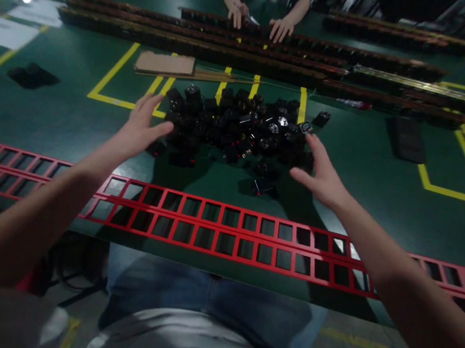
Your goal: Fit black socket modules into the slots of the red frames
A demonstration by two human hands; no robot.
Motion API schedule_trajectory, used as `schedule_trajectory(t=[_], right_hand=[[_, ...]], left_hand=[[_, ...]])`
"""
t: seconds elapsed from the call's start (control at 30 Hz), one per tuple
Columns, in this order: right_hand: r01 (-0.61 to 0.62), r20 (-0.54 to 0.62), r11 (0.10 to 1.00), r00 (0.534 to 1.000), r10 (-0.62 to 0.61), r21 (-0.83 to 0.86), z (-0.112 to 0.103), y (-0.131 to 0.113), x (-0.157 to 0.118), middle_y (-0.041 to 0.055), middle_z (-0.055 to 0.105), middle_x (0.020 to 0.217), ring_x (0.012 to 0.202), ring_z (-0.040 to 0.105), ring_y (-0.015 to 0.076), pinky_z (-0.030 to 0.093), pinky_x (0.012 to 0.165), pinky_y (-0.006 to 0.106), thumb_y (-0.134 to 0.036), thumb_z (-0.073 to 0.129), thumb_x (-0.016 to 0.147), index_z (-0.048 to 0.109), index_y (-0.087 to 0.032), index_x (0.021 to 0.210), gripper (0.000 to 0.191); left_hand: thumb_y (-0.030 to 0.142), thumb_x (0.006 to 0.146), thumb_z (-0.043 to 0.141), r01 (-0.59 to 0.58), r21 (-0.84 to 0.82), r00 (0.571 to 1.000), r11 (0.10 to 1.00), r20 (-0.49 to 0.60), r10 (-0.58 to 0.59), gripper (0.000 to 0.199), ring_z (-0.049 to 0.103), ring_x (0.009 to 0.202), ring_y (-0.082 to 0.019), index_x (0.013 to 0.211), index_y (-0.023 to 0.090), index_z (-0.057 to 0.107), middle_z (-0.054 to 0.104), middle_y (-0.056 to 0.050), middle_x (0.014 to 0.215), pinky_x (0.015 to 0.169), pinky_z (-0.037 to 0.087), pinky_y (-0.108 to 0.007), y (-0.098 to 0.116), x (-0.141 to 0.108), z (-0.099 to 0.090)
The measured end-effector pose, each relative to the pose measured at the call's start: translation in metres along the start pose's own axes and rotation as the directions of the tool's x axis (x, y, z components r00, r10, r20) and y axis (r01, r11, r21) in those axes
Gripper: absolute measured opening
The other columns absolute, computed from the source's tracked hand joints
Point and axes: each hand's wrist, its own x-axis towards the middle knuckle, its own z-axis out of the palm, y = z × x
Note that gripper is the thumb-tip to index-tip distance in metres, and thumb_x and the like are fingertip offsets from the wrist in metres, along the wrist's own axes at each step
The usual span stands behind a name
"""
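Observation:
A heap of small black parts point(230, 120) lies on the green table point(73, 126) in front of me. My left hand point(143, 123) is at the heap's left edge, fingers apart and holding nothing. On the opposite side, my right hand point(321, 171) is open too, its fingertips close to the heap's right edge. Whether either hand touches the parts is hard to tell. Nearer to me, a long red frame point(225, 229) with two rows of rectangular openings runs along the table's front edge, beneath both forearms. A few black parts lie loose between heap and frame.
Long dark strips point(215, 42) span the table behind the heap. A brown cardboard piece point(165, 64) lies at the back left, white papers point(8, 32) further left. A dark rectangular object point(407, 140) sits at right. Across the table are another person's hands point(281, 28).

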Motion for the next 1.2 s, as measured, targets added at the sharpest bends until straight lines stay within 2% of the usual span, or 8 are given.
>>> schedule_trajectory(t=[0.17, 0.4, 0.6, 0.67, 0.77, 0.97, 1.1, 1.2], right_hand=[[0.086, 0.143, 0.994, 0.987, -0.076, -0.066, 0.020, -0.055, -0.034, 0.0060, -0.009, 0.170, 0.155, -0.005, 0.0448, 0.021, 0.119, 0.071, -0.076, 0.067, 0.077, 0.007, -0.033, 0.164, 0.114], [0.114, 0.063, 0.966, 0.993, -0.103, -0.231, 0.050, -0.068, 0.039, 0.0067, 0.002, 0.170, 0.154, -0.001, 0.0461, 0.015, 0.117, 0.076, -0.065, 0.065, 0.084, 0.018, -0.032, 0.162, 0.097], [-0.002, -0.058, 0.953, 0.998, -0.016, -0.302, 0.037, -0.059, 0.047, 0.0091, 0.014, 0.168, 0.153, 0.009, 0.0461, 0.006, 0.114, 0.080, -0.053, 0.063, 0.088, 0.029, -0.030, 0.156, 0.079], [-0.006, -0.077, 0.957, 0.997, -0.017, -0.291, 0.028, -0.067, 0.029, 0.0089, 0.023, 0.165, 0.151, 0.016, 0.0437, 0.011, 0.116, 0.076, -0.049, 0.060, 0.091, 0.035, -0.031, 0.153, 0.069], [0.033, -0.068, 0.968, 0.996, -0.051, -0.247, 0.019, -0.086, 0.002, 0.0095, 0.046, 0.152, 0.141, 0.038, 0.0393, 0.021, 0.115, 0.067, -0.042, 0.056, 0.093, 0.051, -0.030, 0.140, 0.049], [0.144, 0.054, 0.979, 0.989, -0.137, -0.146, 0.024, -0.111, -0.008, 0.0083, 0.064, 0.129, 0.120, 0.057, 0.0312, 0.037, 0.103, 0.052, -0.033, 0.055, 0.093, 0.064, -0.025, 0.118, 0.028], [0.130, 0.019, 0.985, 0.992, -0.129, -0.113, 0.018, -0.122, -0.007, 0.0081, 0.065, 0.130, 0.121, 0.058, 0.0313, 0.040, 0.101, 0.052, -0.031, 0.055, 0.093, 0.065, -0.025, 0.116, 0.026], [0.108, -0.086, 0.994, 0.990, -0.110, -0.028, -0.007, -0.137, -0.022, 0.0069, 0.067, 0.125, 0.119, 0.061, 0.0299, 0.045, 0.101, 0.051, -0.033, 0.053, 0.095, 0.065, -0.026, 0.119, 0.028]], left_hand=[[0.054, 0.078, 0.075, 0.113, -0.050, 0.993, 0.992, 0.034, -0.111, 0.095, 0.006, 0.158, -0.036, 0.156, 0.027, 0.027, 0.015, -0.014, 0.168, 0.128, 0.012, -0.062, 0.018, -0.064, 0.034], [0.039, 0.080, 0.076, -0.102, -0.160, 0.988, 0.982, -0.133, 0.081, 0.094, 0.005, 0.158, -0.036, 0.154, 0.043, 0.018, 0.009, -0.004, 0.168, 0.125, 0.016, -0.064, 0.068, -0.016, 0.116], [0.040, 0.078, 0.076, -0.174, -0.006, 0.968, 0.985, -0.185, 0.170, 0.067, 0.034, 0.148, -0.034, 0.139, 0.031, 0.048, 0.040, -0.008, 0.152, 0.118, 0.040, -0.053, 0.088, -0.024, 0.082], [0.037, 0.082, 0.070, -0.189, -0.001, 0.982, 0.982, -0.032, 0.188, 0.037, 0.059, 0.122, -0.028, 0.116, 0.024, 0.064, 0.062, -0.008, 0.125, 0.103, 0.052, -0.047, 0.093, -0.043, 0.068], [0.033, 0.087, 0.061, -0.210, -0.055, 0.948, 0.976, 0.234, 0.217, 0.019, 0.068, 0.088, -0.020, 0.100, 0.022, 0.067, 0.069, -0.003, 0.090, 0.086, 0.058, -0.039, 0.099, -0.060, 0.062], [0.028, 0.084, 0.064, -0.389, -0.063, 0.900, 0.919, 0.188, 0.393, 0.054, 0.044, 0.144, -0.027, 0.138, 0.025, 0.054, 0.052, -0.008, 0.150, 0.122, 0.037, -0.050, 0.106, -0.045, 0.078], [0.035, 0.090, 0.059, -0.392, -0.104, 0.884, 0.914, 0.233, 0.406, 0.046, 0.051, 0.138, -0.027, 0.134, 0.025, 0.058, 0.056, -0.008, 0.146, 0.120, 0.040, -0.051, 0.115, -0.051, 0.070], [0.045, 0.093, 0.052, -0.341, -0.206, 0.906, 0.917, 0.190, 0.379, 0.047, 0.058, 0.131, -0.026, 0.138, 0.031, 0.054, 0.061, -0.003, 0.141, 0.114, 0.048, -0.049, 0.131, -0.077, 0.039]])
